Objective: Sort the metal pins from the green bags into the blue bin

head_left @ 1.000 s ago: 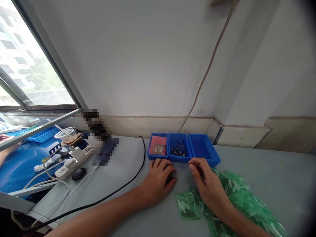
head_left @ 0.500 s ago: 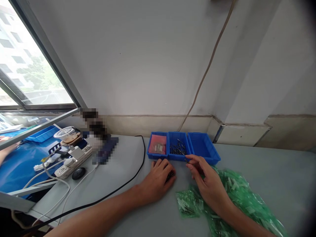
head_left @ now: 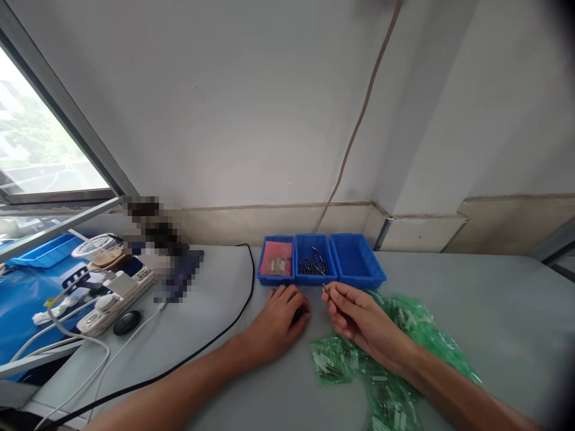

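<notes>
My left hand rests on the table with its fingers curled round a bunch of small dark metal pieces, mostly hidden in the palm. Between thumb and fingertips my right hand pinches a thin dark metal pin. Just beyond the hands stand three joined blue bins: the left bin holds a pink packet, and the middle bin holds loose dark metal pins. Nothing shows inside the right bin. A small green plastic packet of thin pieces lies below my right hand.
A heap of green plastic bags lies under and beside my right forearm. A black cable crosses the table by my left arm. To the left are a power strip, a black mouse-like object and a metal frame bar.
The view has shifted, moving the bins left in the picture. My right hand has drawn back from the bins' front edge, and the pin in its fingertips shows more clearly. My left hand keeps its curl.
</notes>
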`<state>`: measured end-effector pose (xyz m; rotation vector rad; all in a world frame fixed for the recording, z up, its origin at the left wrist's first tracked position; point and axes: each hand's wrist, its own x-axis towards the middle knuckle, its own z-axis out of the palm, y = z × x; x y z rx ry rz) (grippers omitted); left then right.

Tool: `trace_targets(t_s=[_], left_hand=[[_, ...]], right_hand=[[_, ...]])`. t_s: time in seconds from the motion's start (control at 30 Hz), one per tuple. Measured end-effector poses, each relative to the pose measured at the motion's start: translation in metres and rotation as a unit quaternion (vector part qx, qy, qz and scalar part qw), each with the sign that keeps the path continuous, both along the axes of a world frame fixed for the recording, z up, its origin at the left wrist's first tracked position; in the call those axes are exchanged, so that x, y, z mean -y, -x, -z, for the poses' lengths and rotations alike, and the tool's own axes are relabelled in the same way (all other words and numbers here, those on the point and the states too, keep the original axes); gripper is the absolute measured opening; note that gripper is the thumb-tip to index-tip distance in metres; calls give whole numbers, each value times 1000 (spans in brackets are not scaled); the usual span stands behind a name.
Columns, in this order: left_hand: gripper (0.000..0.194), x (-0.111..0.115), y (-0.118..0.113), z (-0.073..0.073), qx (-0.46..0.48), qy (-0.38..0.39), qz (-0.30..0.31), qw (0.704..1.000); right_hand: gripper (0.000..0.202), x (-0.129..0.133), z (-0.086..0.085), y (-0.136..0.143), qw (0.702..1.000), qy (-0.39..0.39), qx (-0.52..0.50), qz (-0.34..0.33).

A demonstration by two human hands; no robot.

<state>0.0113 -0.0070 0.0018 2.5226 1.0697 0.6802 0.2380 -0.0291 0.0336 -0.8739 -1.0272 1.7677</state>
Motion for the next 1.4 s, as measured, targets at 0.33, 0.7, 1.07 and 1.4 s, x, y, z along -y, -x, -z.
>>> trace_targets(t_s=[0.33, 0.7, 1.07, 1.4], left_hand=[[5, 1, 0, -4, -7, 3, 1, 1000], [4, 1, 0, -2, -5, 0, 1, 1000], [5, 1, 1, -6, -4, 12, 5, 1000], [4, 1, 1, -5, 0, 8, 9, 1000]], right_hand=[[22, -1, 15, -3, 900, -273, 302, 156], [24, -6, 15, -5, 920, -233, 279, 148], [38, -7, 8, -4, 970, -122, 138, 159], [33, -1, 14, 1, 926, -175, 256, 215]])
